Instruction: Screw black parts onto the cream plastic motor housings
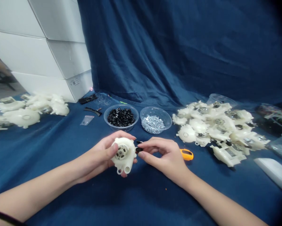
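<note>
My left hand (107,153) is wrapped round a cream plastic motor housing (129,157), its thumb on the front beside a round metal motor face. A short round spout on the housing points down toward me. Close against the housing's right side, my right hand (163,153) pinches a small black plastic part (139,149) between thumb and fingertips. Whether that part touches the housing I cannot tell. Just behind the right hand lies an orange-handled cutter (187,154), partly covered by the hand.
Behind the hands stand a clear bowl of black parts (120,117) and a clear bowl of screws (155,121). Cream housings (218,125) are heaped at right, with more housings (25,114) at left. White boxes (48,59) are stacked at back left. A small plastic bag (87,120) lies nearby.
</note>
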A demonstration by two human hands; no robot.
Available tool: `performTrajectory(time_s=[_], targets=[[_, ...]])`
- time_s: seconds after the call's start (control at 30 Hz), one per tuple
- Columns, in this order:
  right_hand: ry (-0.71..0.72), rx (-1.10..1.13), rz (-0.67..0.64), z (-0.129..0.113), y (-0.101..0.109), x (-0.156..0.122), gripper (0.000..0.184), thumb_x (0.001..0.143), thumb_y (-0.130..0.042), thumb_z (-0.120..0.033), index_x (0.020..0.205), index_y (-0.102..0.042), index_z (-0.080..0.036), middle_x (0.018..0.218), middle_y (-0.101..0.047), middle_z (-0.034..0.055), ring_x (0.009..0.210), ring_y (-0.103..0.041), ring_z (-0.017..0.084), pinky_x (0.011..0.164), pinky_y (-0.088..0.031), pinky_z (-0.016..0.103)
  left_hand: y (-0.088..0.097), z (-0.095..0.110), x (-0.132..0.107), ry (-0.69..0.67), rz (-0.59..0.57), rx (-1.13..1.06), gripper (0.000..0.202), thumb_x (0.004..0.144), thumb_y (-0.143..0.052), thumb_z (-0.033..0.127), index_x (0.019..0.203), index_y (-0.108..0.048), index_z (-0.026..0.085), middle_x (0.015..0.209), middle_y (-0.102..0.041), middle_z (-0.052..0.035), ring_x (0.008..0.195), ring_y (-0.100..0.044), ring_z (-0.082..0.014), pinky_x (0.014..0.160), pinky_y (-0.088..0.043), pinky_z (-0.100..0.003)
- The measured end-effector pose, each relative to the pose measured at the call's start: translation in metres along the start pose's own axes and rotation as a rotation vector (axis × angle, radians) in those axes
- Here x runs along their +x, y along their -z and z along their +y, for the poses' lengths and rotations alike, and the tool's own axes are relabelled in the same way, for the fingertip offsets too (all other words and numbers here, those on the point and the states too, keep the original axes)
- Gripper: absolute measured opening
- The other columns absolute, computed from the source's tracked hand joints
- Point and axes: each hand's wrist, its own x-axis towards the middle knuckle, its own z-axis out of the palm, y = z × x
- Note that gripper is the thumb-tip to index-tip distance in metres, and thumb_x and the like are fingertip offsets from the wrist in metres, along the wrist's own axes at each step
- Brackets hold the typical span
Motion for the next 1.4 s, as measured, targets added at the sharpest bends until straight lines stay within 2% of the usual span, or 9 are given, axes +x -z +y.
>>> performTrajectory(time_s=[0.17,0.6,0.67,0.77,0.87,0.97,1.17,1.3,1.4], targets=[[0.175,-0.099,0.026,-0.002,0.000,-0.002,0.018,0.085,-0.077,-0.022,0.102,-0.080,-0.026,0.082,-0.073,0.0032,0.068,-0.067,0.015,0.062,-0.057,0.028,0.000,-0.001,0.000,-0.005,-0.034,-0.003,0.057,0.081,-0.075,0.057,0.126,-0.062,0.025,0.106,-0.070,-0.0111,0.100,-0.071,-0.0297,0.065,-0.063,-0.031],[0.303,-0.199,-0.016,0.002,0.002,-0.001,0.020,0.086,-0.077,-0.019,0.106,-0.078,-0.023,0.087,-0.073,0.0041,0.070,-0.066,0.015,0.065,-0.057,0.030,0.003,-0.005,-0.001,-0.048,-0.021,0.057,0.058,0.077,-0.079,0.055,0.123,-0.064,0.024,0.107,-0.068,-0.0095,0.097,-0.072,-0.0291,0.067,-0.064,-0.033],[0.322,-0.209,-0.012,0.004,0.002,0.000,0.018,0.086,-0.076,-0.019,0.104,-0.078,-0.022,0.086,-0.072,0.0041,0.070,-0.066,0.014,0.064,-0.057,0.029,0.000,-0.003,0.000,-0.034,0.000,0.071,0.058,0.078,-0.079,0.055,0.123,-0.064,0.023,0.107,-0.069,-0.0101,0.096,-0.072,-0.0285,0.068,-0.064,-0.032],[0.310,-0.241,0.020,0.006,0.003,0.002,0.015,0.087,-0.075,-0.019,0.101,-0.077,-0.019,0.084,-0.070,0.0038,0.069,-0.064,0.013,0.062,-0.055,0.027,-0.001,0.000,0.004,0.013,0.111,0.133,0.048,0.090,-0.069,0.050,0.128,-0.060,0.022,0.105,-0.070,-0.0111,0.094,-0.071,-0.0271,0.068,-0.063,-0.035],[0.222,-0.293,0.071,0.008,0.003,0.003,0.012,0.087,-0.075,-0.021,0.098,-0.076,-0.018,0.082,-0.067,0.0027,0.065,-0.059,0.012,0.057,-0.050,0.026,0.003,-0.001,0.009,-0.022,0.265,0.364,0.043,0.095,-0.062,0.047,0.131,-0.055,0.023,0.104,-0.070,-0.0088,0.093,-0.070,-0.0259,0.069,-0.061,-0.035],[0.151,-0.316,0.077,0.009,0.003,0.005,0.011,0.088,-0.073,-0.023,0.098,-0.076,-0.019,0.081,-0.065,0.0013,0.061,-0.057,0.010,0.055,-0.047,0.024,0.007,-0.004,0.009,-0.151,0.328,0.749,0.045,0.090,-0.068,0.047,0.126,-0.056,0.023,0.103,-0.071,-0.0051,0.089,-0.069,-0.0213,0.075,-0.057,-0.031],[0.131,-0.343,0.017,0.010,0.000,0.004,0.012,0.087,-0.073,-0.022,0.099,-0.076,-0.020,0.080,-0.064,-0.0007,0.061,-0.055,0.008,0.058,-0.046,0.022,0.009,-0.003,0.006,-0.193,0.275,1.172,0.030,0.098,-0.057,0.041,0.122,-0.062,0.025,0.113,-0.071,-0.0031,0.099,-0.067,-0.0201,0.087,-0.053,-0.032],[0.111,-0.350,-0.001,0.011,-0.001,0.003,0.011,0.086,-0.074,-0.022,0.097,-0.076,-0.020,0.080,-0.064,-0.0015,0.060,-0.054,0.008,0.059,-0.046,0.022,0.013,-0.005,0.007,-0.338,0.195,1.408,0.030,0.104,-0.043,0.031,0.123,-0.065,0.024,0.130,-0.063,-0.0059,0.124,-0.057,-0.0216,0.109,-0.044,-0.038],[0.120,-0.347,0.006,0.011,-0.001,0.003,0.011,0.086,-0.073,-0.020,0.097,-0.076,-0.020,0.079,-0.064,-0.0015,0.060,-0.054,0.008,0.059,-0.045,0.022,0.013,-0.007,0.004,-0.471,0.216,1.515,0.032,0.104,-0.045,0.024,0.131,-0.061,0.021,0.140,-0.058,-0.0093,0.132,-0.052,-0.0230,0.114,-0.041,-0.041]])
